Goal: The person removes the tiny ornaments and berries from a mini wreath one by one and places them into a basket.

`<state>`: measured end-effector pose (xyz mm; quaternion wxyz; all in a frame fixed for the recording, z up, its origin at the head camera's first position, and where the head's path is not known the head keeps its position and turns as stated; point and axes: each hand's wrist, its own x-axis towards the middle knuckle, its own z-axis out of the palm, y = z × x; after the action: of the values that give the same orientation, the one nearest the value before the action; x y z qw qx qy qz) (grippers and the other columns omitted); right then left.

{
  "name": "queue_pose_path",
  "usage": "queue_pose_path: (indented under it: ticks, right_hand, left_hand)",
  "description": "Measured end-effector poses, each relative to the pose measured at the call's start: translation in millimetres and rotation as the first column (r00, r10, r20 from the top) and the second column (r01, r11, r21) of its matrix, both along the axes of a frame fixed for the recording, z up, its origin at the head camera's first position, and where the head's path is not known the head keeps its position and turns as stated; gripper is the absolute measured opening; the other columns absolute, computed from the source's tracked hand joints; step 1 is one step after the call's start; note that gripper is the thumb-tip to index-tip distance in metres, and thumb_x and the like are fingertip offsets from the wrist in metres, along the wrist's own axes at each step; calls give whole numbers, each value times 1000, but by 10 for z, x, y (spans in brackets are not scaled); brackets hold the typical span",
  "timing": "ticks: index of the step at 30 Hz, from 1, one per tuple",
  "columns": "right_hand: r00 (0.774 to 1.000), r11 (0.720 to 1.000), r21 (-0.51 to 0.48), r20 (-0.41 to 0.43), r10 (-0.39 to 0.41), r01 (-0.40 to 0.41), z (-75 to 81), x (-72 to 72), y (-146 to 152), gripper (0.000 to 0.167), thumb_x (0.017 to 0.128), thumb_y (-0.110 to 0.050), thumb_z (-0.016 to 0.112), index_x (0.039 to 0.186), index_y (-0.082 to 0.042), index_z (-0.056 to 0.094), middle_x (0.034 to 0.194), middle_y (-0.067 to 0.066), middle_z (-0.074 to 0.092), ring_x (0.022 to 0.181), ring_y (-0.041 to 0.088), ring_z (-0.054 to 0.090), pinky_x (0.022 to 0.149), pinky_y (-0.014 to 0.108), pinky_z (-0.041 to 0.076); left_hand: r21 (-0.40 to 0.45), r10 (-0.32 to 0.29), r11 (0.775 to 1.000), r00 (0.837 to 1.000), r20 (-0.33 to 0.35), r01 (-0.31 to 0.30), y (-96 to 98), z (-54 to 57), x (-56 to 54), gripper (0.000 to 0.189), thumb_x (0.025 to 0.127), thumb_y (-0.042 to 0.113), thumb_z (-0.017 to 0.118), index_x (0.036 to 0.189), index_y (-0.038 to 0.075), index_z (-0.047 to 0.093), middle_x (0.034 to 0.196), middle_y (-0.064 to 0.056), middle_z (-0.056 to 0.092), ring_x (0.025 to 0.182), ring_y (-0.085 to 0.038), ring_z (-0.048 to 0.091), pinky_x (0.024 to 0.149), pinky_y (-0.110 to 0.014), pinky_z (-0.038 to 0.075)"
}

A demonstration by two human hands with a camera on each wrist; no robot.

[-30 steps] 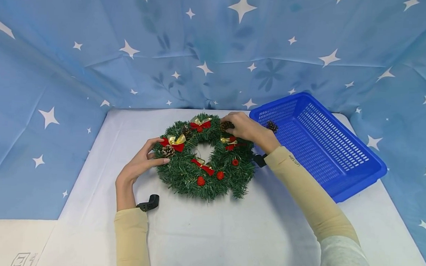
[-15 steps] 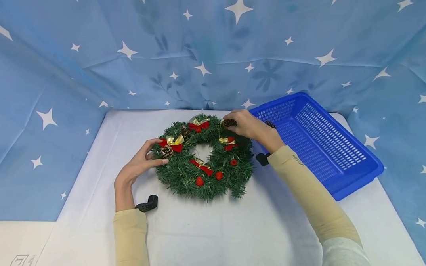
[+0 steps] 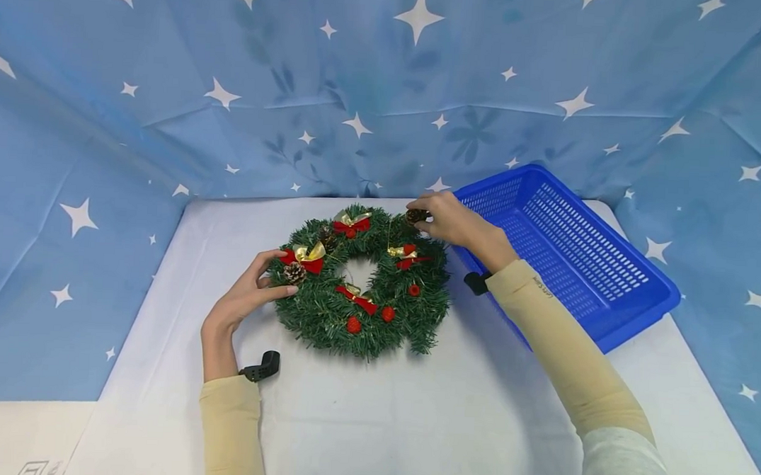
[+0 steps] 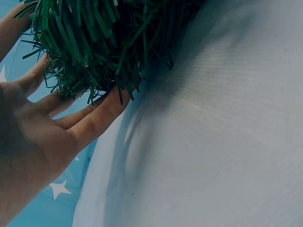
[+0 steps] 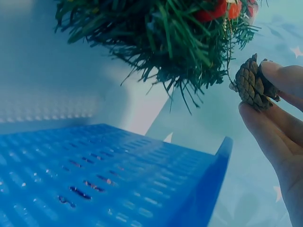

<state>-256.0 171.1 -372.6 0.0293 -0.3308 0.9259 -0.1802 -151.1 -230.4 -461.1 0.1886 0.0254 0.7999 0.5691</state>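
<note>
A green wreath (image 3: 357, 339) with red-and-gold bows and red berries lies on the white table. My left hand (image 3: 240, 295) grips its left edge, thumb by a pine cone (image 3: 294, 273) and forefinger at a red bow (image 3: 303, 260). In the left wrist view, fingers (image 4: 97, 120) reach against the green needles. My right hand (image 3: 460, 227) pinches another pine cone (image 5: 253, 84) between thumb and fingers, above the wreath's far right side. A thin gold cord (image 5: 229, 52) runs from that cone to the wreath.
A blue perforated basket (image 3: 606, 336) stands just right of the wreath, under and behind my right forearm. A blue star-printed cloth (image 3: 362, 74) hangs behind and at both sides of the white table (image 3: 372, 428).
My right hand has drawn the pine cone up and slightly right, away from the wreath's needles. The left hand keeps its place on the wreath; the whole view has shifted slightly.
</note>
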Motion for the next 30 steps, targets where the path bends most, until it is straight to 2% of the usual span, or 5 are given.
queue_pose_path:
  ticks: [15, 23, 27, 30]
  right_hand:
    - [997, 998, -8, 38, -62, 62, 101, 74, 183, 41, 95, -1, 72, 135, 6, 64, 127, 26, 67, 106, 37, 70, 85, 45, 60]
    - [996, 996, -12, 35, -83, 83, 166, 92, 237, 41, 94, 0, 72, 134, 5, 64, 124, 25, 68, 109, 37, 69, 89, 46, 59]
    - [995, 995, -14, 35, -93, 94, 191, 100, 277, 40, 94, -1, 72, 134, 5, 65, 127, 25, 68, 111, 38, 69, 91, 46, 58]
    - [996, 996, -16, 23, -90, 90, 205, 105, 313, 40, 95, -1, 72, 133, 5, 65, 126, 25, 68, 109, 37, 70, 90, 46, 59]
  left_hand:
    - [-9, 1, 1000, 1000, 7, -1, 19, 25, 12, 84, 92, 38, 79, 160, 31, 28, 174, -5, -1, 156, -49, 11, 118, -71, 20]
    - [-6, 10, 1000, 1000, 13, -9, 16, 22, 21, 85, 92, 37, 79, 160, 32, 28, 174, -2, 0, 154, -43, 19, 117, -68, 23]
    - [-12, 8, 1000, 1000, 10, -7, 20, 27, 18, 86, 92, 38, 79, 160, 32, 28, 174, -2, 1, 141, -38, 31, 107, -58, 31]
    - [-15, 3, 1000, 1000, 7, -3, 23, 32, 16, 86, 92, 38, 80, 160, 32, 28, 174, -2, 2, 137, -36, 32, 104, -54, 30]
